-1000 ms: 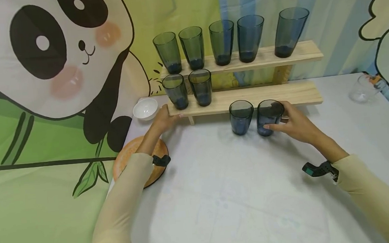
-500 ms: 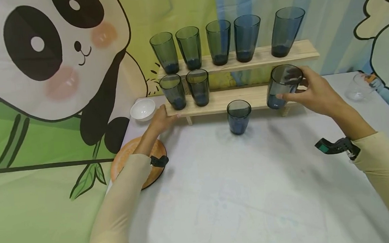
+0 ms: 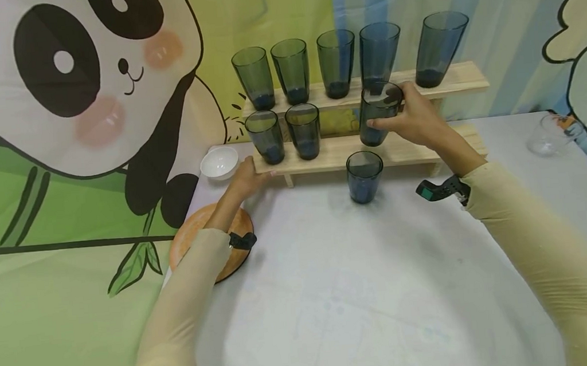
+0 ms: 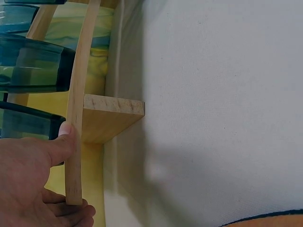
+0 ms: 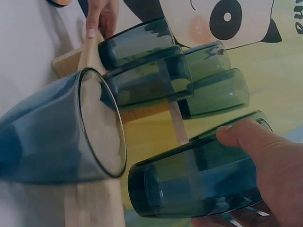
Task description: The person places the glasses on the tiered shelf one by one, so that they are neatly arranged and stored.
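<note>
My right hand [image 3: 419,117] grips a dark blue drinking glass [image 3: 375,130], thumb on one side and fingers on the other. This glass hangs upright just above the lower board of a two-tier wooden shelf [image 3: 340,152]; in the right wrist view a gap shows under its base. My left hand [image 3: 245,181] holds the left end of the lower board, thumb on top and fingers beneath, as the left wrist view shows. Beside that thumb stand two like glasses [image 3: 303,131]. Another glass [image 3: 364,177] stands upright on the table in front of the shelf.
Several glasses [image 3: 337,64] line the upper board. A white bowl [image 3: 219,163] sits left of the shelf, and an orange round plate [image 3: 237,227] lies under my left forearm. A clear glass vessel [image 3: 546,139] rests at the table's right. A printed cloth hangs behind.
My right hand has lifted the right-hand glass off the table, swung it up to the right, then brought it left over the lower board. The left hand keeps its hold on the shelf.
</note>
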`<state>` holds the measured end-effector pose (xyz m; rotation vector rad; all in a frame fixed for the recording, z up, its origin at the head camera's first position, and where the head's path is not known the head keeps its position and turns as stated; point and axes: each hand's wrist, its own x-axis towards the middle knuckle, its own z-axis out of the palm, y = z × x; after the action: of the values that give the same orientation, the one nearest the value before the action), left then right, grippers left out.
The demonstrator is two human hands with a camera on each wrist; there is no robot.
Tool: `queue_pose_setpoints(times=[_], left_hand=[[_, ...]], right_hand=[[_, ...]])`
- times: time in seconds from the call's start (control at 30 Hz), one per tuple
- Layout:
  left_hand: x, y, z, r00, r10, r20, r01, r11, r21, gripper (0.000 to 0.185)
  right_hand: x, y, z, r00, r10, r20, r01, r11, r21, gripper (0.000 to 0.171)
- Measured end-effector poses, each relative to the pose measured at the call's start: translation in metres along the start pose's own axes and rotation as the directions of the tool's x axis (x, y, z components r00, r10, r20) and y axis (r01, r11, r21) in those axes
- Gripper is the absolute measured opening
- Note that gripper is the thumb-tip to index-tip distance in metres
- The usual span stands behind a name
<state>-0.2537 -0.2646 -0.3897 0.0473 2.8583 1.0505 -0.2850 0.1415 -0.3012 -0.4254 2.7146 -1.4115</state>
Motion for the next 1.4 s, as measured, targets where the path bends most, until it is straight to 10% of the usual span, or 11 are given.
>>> queue_pose_setpoints(times=[0.87, 1.1, 1.4], left_hand=[[0.005, 0.002, -0.002, 0.999, -0.044, 0.021, 0.044, 0.999, 0.015, 0.082], [0.002, 0.001, -0.002, 0.998, -0.056, 0.015, 0.056, 0.998, 0.023, 0.082], [-0.003, 0.001, -0.001, 1.000, -0.018, 0.002, 0.018, 1.000, 0.019, 0.075]], right_hand=[[0.036, -0.011, 0.064, 0.998, -0.005, 0.067, 0.008, 0.999, -0.042, 0.094], [0.016, 0.001, 0.050, 0.983, 0.015, 0.185, -0.019, 1.000, 0.017, 0.112], [-0.032, 0.054, 0.042, 0.929, -0.071, 0.363, 0.040, 0.995, 0.090, 0.094]])
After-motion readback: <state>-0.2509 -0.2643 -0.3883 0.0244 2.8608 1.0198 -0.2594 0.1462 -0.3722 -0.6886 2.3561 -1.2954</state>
